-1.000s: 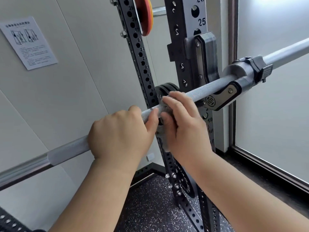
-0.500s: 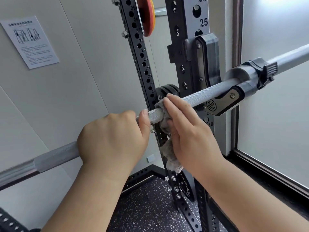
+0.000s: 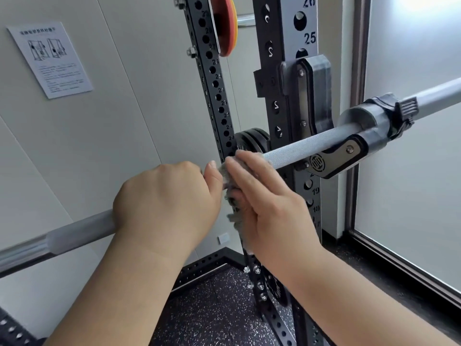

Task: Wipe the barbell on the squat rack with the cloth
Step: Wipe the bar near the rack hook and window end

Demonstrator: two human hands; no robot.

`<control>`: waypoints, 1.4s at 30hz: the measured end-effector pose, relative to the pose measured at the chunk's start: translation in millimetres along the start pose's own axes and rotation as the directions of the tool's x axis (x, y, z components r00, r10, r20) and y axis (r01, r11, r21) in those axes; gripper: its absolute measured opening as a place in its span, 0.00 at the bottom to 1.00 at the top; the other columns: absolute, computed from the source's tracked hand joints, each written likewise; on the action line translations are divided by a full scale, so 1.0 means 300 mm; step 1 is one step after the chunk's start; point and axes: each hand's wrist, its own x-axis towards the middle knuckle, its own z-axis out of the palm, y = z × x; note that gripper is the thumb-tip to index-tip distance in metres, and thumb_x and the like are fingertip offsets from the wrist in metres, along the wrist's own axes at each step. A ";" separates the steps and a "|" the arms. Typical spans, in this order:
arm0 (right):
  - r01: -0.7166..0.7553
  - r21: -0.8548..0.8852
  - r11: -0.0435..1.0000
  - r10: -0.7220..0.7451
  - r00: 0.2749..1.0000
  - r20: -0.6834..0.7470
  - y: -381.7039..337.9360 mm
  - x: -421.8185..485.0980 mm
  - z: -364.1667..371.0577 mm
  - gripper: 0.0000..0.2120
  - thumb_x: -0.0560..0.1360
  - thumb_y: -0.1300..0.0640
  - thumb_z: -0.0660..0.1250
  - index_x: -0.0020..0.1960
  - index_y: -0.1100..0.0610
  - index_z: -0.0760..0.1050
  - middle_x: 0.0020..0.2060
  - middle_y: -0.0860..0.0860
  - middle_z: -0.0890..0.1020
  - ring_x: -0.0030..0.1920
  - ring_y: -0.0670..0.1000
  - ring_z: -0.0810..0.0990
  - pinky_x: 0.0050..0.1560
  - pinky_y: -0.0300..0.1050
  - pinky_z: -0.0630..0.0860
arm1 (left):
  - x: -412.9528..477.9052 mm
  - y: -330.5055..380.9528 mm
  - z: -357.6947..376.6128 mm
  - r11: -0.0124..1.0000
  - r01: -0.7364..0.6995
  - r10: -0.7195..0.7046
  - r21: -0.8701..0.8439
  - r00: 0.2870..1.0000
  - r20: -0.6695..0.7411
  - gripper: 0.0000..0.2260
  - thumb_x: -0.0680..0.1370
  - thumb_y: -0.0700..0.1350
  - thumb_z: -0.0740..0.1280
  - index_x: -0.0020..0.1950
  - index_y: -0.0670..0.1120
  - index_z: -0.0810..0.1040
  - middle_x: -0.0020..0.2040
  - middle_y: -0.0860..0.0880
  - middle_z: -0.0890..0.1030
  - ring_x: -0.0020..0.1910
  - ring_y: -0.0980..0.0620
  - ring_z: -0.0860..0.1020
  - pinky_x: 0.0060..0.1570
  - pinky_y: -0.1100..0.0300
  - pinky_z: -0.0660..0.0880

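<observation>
Barbell lies across the squat rack, running from low left up to high right. Its knurled stretch sits in the J-hook bolted to the numbered grey upright. Past the hook, a thick sleeve shoulder and a black clamp collar sit on the bar, with bare sleeve beyond.

Left hand: wrapped round the bar from above, knuckles up, fingers curled under out of sight. The thumb tip stands up just beside the cloth.

Right hand: fingers laid over the bar and bent round it, gripping the cloth against the metal. The thumb cannot be seen. The cloth is grey and nubbly. It is bunched on the bar between the two hands, and a ragged tail hangs below the bar along the palm. The two hands are nearly touching, and only the cloth parts them.

Behind the hands, a black perforated upright leans back, its holes numbered. An orange plate is stored high up near it. Black plates hang on a peg behind the bar, level with the fingertips.

A printed instruction sheet is stuck to the pale wall at left. A frosted window in a dark frame stands at right. The floor is black rubber with white specks.
</observation>
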 end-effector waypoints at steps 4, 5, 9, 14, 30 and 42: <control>-0.027 -0.025 0.999 0.025 0.996 -0.085 0.043 0.019 -0.037 0.17 0.83 0.59 0.65 0.71 0.55 0.78 0.72 0.45 0.77 0.66 0.38 0.77 0.65 0.34 0.76 | -0.009 -0.008 -0.006 0.999 -0.048 0.048 0.027 0.999 0.002 0.30 0.81 0.61 0.40 0.42 0.49 0.76 0.31 0.50 0.71 0.32 0.44 0.70 0.31 0.57 0.62; -0.077 0.001 0.997 0.076 0.990 -0.123 0.043 0.017 -0.040 0.16 0.84 0.58 0.64 0.71 0.55 0.78 0.72 0.46 0.77 0.67 0.34 0.74 0.66 0.29 0.71 | -0.013 -0.008 -0.007 0.998 -0.051 0.051 0.029 0.999 0.002 0.30 0.81 0.62 0.39 0.41 0.49 0.76 0.31 0.50 0.71 0.32 0.45 0.70 0.30 0.57 0.61; 0.002 0.019 1.000 -0.001 0.999 -0.050 0.001 -0.012 0.010 0.23 0.78 0.68 0.70 0.72 0.57 0.77 0.73 0.50 0.76 0.70 0.43 0.76 0.66 0.30 0.72 | -0.009 0.004 -0.009 0.999 -0.023 0.024 0.049 1.000 -0.021 0.30 0.82 0.61 0.40 0.43 0.50 0.78 0.30 0.51 0.70 0.31 0.44 0.70 0.29 0.58 0.59; -0.055 0.012 0.998 0.057 0.985 -0.164 0.062 0.014 -0.034 0.16 0.82 0.60 0.67 0.69 0.56 0.80 0.70 0.47 0.78 0.65 0.44 0.80 0.65 0.38 0.77 | -0.028 -0.004 -0.001 0.998 -0.033 0.038 0.058 0.994 -0.106 0.29 0.83 0.60 0.40 0.35 0.49 0.73 0.26 0.51 0.66 0.25 0.45 0.65 0.28 0.61 0.54; 0.025 0.006 1.000 -0.025 0.994 -0.102 0.025 0.012 -0.017 0.18 0.79 0.65 0.68 0.68 0.57 0.80 0.68 0.47 0.80 0.61 0.46 0.83 0.56 0.45 0.83 | -0.071 -0.002 0.076 0.998 -0.059 0.049 -0.024 0.949 -0.313 0.18 0.85 0.56 0.50 0.38 0.50 0.64 0.30 0.46 0.75 0.29 0.40 0.73 0.36 0.53 0.56; -0.123 0.043 0.991 0.129 0.978 -0.165 0.035 0.040 -0.035 0.14 0.85 0.58 0.62 0.66 0.59 0.80 0.65 0.48 0.81 0.58 0.44 0.81 0.60 0.38 0.78 | -0.086 -0.008 0.073 0.994 -0.091 0.065 -0.057 0.933 -0.353 0.21 0.86 0.56 0.47 0.42 0.48 0.70 0.35 0.46 0.75 0.33 0.39 0.74 0.38 0.53 0.57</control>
